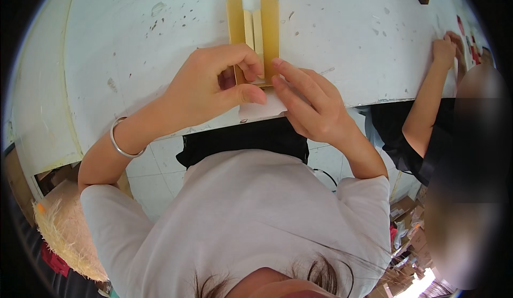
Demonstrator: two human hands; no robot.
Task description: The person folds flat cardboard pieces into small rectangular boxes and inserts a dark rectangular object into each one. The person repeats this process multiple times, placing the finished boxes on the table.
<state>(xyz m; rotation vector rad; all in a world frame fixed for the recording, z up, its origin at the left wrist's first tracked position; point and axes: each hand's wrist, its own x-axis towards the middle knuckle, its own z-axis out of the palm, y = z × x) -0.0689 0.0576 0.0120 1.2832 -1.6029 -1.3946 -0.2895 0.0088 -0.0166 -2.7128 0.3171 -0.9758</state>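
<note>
Yellow carton is looking light, creasable; side walls are inviting gentle holding. Left grip: can't tell; right grip is resting spread.

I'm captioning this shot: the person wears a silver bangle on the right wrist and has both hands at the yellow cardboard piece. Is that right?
Not quite: the head view shows the silver bangle on the left wrist. The left hand and right hand are both at the yellow cardboard piece.
</note>
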